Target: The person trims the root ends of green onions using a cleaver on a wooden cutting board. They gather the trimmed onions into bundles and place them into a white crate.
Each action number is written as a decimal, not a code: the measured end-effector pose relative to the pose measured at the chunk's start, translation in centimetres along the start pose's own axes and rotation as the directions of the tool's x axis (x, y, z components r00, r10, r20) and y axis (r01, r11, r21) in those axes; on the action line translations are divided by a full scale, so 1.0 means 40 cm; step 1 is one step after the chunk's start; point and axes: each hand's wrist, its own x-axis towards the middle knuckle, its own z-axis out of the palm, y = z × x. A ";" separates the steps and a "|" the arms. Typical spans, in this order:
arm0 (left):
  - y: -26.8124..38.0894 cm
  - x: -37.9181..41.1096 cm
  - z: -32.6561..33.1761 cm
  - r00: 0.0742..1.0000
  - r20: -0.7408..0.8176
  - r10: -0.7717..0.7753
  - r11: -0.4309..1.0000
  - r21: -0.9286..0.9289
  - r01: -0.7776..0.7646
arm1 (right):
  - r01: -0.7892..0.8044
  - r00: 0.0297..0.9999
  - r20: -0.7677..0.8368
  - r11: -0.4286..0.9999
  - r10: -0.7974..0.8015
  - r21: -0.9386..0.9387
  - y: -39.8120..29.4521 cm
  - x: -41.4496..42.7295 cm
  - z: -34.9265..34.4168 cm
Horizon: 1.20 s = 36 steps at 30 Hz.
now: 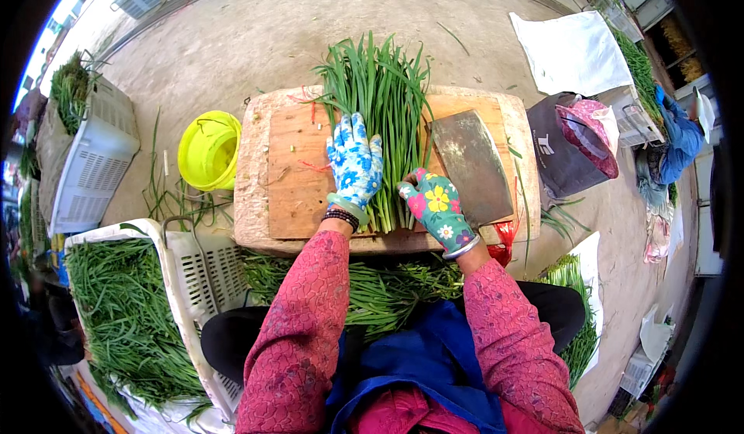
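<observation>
A bundle of long green garlic chives (386, 102) lies on a wooden board (296, 201), leaves pointing away from me and stalk ends near the board's close edge. My left hand (356, 161), in a blue and white flowered glove, rests flat along the bundle's left side with its fingers extended. My right hand (433, 204), in a green flowered glove, is by the lower right side of the stalks, fingers curled; whether it grips any is hidden. A broad cleaver blade (472, 164) lies flat on the board just right of that hand. Red ties (504, 236) hang at the board's near right corner.
A yellow bucket (209, 151) stands left of the board. A white crate (168, 294) full of cut greens is at lower left, and more greens (378, 294) lie below the board. A dark bag (561, 155) stands on the right. A person in blue (680, 137) works at the far right.
</observation>
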 end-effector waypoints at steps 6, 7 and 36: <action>-0.004 -0.001 0.001 1.000 0.006 -0.004 1.000 -0.004 0.004 | -0.089 0.996 0.016 0.994 0.090 -0.067 -0.042 0.049 -0.009; -0.006 -0.001 0.003 1.000 0.005 0.000 1.000 -0.002 0.000 | -0.058 0.998 0.003 0.996 0.058 -0.066 -0.037 0.053 -0.004; 0.025 0.009 -0.083 0.982 0.144 -0.120 0.991 -0.044 0.127 | 0.197 0.964 0.170 0.979 -0.203 0.054 -0.002 -0.037 -0.179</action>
